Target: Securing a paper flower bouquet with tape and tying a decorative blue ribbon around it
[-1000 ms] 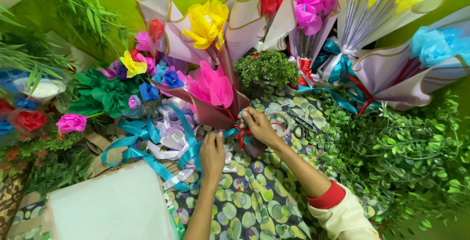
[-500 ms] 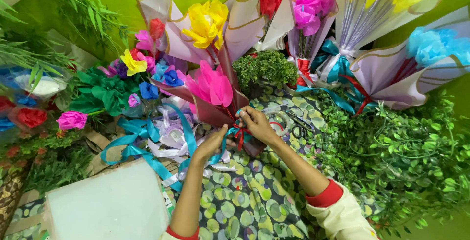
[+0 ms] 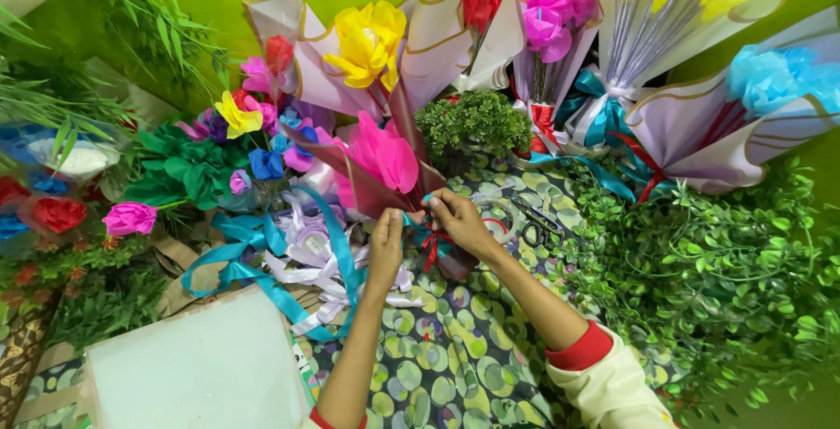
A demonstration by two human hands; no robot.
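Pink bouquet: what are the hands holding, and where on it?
Both the left hand and right hand pinch the ribbon at the pink bouquet wrap's narrow neck.

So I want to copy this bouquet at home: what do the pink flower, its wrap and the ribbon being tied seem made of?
The pink flower looks like crepe or tissue paper: matte, crinkled petals. Its maroon wrap seems a stiff, smooth sheet, paper or plastic film, folding into clean cones. The red ribbon looks like thin glossy synthetic ribbon, pinched by the left hand and right hand.

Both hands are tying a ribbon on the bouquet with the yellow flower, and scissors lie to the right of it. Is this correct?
Not quite. In the head view, the left hand and right hand work the ribbon on the bouquet with the pink flower, not yellow. The scissors do lie to its right.
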